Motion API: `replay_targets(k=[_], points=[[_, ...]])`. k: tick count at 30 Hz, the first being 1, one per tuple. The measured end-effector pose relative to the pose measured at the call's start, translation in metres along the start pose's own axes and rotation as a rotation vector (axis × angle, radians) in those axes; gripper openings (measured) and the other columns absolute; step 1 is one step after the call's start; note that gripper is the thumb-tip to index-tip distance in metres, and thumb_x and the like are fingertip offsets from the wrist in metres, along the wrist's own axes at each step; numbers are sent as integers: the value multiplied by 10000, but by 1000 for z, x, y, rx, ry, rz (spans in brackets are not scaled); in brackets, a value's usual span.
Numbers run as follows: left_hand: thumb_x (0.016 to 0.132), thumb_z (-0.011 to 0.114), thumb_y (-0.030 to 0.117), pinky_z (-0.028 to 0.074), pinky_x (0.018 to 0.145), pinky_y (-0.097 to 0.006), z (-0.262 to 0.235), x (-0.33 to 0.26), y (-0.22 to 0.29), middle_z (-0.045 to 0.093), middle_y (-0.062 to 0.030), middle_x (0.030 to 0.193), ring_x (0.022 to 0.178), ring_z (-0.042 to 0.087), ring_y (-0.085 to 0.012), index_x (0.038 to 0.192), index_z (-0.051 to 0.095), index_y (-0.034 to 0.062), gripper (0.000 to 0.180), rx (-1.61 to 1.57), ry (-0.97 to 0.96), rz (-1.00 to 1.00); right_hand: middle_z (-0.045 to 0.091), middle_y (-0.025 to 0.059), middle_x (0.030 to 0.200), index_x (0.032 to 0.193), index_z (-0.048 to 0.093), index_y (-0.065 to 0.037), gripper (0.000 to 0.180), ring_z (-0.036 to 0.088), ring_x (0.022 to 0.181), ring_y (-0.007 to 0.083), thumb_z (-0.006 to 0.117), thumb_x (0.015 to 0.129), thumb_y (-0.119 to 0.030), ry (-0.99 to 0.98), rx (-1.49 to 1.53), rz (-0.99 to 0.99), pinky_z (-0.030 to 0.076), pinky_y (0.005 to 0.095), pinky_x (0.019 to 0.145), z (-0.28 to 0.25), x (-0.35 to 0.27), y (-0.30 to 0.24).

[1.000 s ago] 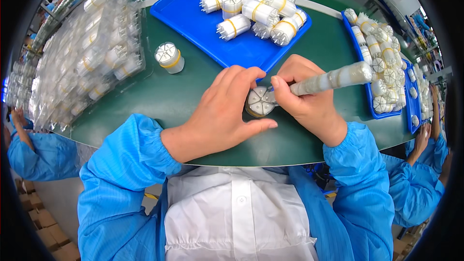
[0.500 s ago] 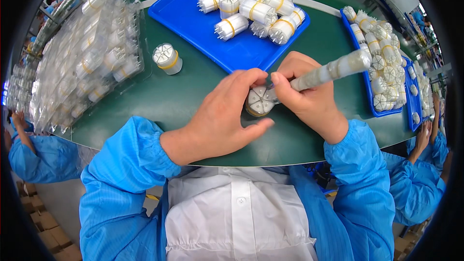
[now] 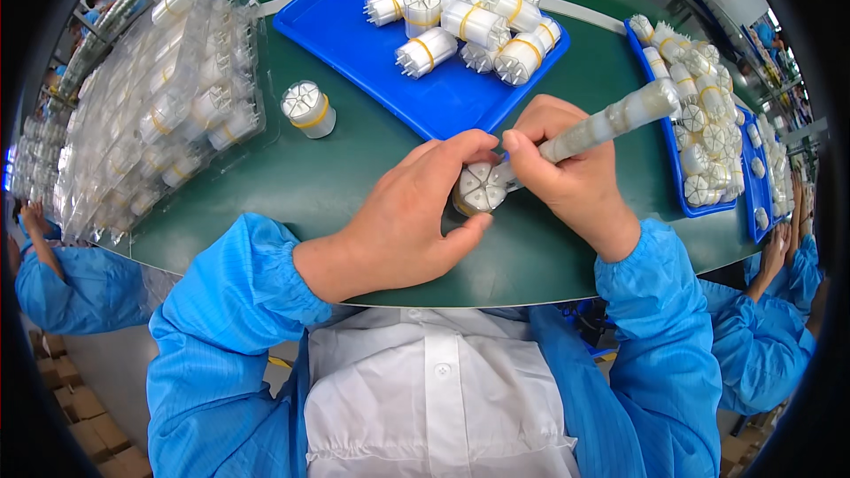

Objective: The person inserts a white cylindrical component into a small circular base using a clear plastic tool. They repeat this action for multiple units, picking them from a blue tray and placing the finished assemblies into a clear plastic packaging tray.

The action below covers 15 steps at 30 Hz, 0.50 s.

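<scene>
- The left hand (image 3: 416, 212) curls around a small white cylinder (image 3: 479, 188) standing on the green bench (image 3: 354, 168), fingers pinching its sides.
- The right hand (image 3: 571, 179) grips a long pale tool (image 3: 611, 119), its tip touching the cylinder's top.
- At 12 o'clock from the hands, a blue tray (image 3: 381, 44) holds banded white cylinders.
- At 10 o'clock, a lone banded cylinder (image 3: 309, 110) stands beside clear plastic trays (image 3: 168, 97).
- At 2 o'clock, a second blue tray (image 3: 677, 204) is piled full.

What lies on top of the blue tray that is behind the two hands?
On the blue tray lie about ten white cylindrical parts with yellow bands, heaped at its far end. The near half is bare. The right hand covers its near corner, and the heap hides the tray floor below.
</scene>
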<state>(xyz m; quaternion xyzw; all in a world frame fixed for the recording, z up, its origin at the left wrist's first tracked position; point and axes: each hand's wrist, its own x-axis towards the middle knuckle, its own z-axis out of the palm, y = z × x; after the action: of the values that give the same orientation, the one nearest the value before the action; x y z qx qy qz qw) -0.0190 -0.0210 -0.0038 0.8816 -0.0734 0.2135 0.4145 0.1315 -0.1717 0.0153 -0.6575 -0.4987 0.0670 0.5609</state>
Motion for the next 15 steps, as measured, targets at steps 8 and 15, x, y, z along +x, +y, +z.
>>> replay_targets(k=[8, 15], points=[[784, 817, 50, 515, 934, -383, -4, -1, 4, 615, -126, 1188, 1126, 621, -277, 1421, 461, 32, 731, 85, -2, -51, 601, 30, 718, 728, 648, -25, 170, 545, 621, 131, 728, 877, -47, 46, -12, -42, 408, 305, 553, 1, 0, -2], [798, 753, -2, 507, 965, -386, 0, -1, 0, 625, -141, 1244, 1191, 629, -289, 1450, 438, 26, 725, -72, -19, -11, 601, 32, 717, 742, 655, -23, 167, 546, 626, 126, 735, 882, -68, 17, 14, -48, 401, 299, 551, -2, 0, 3]])
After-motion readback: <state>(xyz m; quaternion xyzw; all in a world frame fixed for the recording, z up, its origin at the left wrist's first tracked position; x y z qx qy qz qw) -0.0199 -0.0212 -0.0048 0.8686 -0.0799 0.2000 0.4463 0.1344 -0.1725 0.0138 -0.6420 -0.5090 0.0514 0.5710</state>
